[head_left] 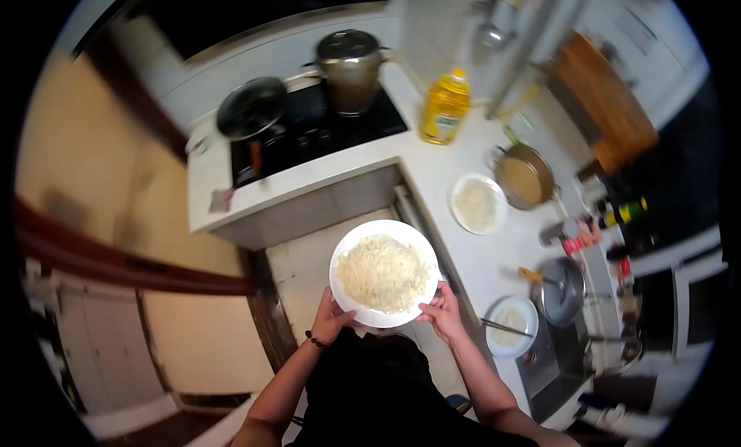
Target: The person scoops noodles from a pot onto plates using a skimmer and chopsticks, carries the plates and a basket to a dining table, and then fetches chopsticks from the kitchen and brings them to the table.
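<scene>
Both of my hands hold up a white plate (383,320) in front of my body, above the floor. My left hand (333,319) grips its lower left rim, thumb on top. On the lower right rim, my right hand (442,312) holds on the same way, its other fingers partly hidden under the plate. A broad heap of pale, thin strands, like noodles or shreds (384,272), covers most of the plate. A dark bead bracelet (315,339) circles my left wrist.
Ahead is a black stove (309,134) with a lidded pot (350,69) and a lidded pan (252,107). Along the right counter stand an oil bottle (445,107), a plate of pale food (477,205), a pot (525,177), another plate with chopsticks (496,347) and a sink (552,381).
</scene>
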A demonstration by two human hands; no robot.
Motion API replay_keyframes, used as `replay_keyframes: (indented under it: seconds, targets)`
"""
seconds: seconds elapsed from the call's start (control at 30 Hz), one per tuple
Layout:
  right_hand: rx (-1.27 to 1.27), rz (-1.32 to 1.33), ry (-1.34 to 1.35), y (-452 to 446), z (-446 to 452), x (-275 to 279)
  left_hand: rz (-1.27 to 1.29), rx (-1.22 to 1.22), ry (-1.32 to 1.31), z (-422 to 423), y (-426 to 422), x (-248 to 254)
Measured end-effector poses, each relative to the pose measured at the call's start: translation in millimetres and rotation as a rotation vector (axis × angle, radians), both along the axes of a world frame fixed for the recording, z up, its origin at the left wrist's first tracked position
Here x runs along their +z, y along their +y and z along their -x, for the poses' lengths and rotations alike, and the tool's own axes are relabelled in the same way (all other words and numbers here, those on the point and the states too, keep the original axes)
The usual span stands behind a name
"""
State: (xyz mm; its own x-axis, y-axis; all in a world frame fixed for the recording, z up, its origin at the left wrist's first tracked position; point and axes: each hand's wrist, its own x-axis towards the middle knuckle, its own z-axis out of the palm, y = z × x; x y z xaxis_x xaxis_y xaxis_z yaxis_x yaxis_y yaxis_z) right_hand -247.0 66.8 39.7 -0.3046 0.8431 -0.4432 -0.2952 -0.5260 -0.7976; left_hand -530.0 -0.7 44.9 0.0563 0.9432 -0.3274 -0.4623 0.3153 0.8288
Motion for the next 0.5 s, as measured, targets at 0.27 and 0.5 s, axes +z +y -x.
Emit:
replay_keyframes:
  seconds: [0.27, 0.5]
  targets:
    - [0.564, -0.051, 0.031, -23.1, 198.3, 22.4, -0.040, 0.625, 0.035, 114.0, -169.5, 15.0]
    - [1.021, -0.033, 0.024, -95.9, 406.3, 32.1, -0.015, 1.056, 0.031, 212.9, -309.5, -1.6]
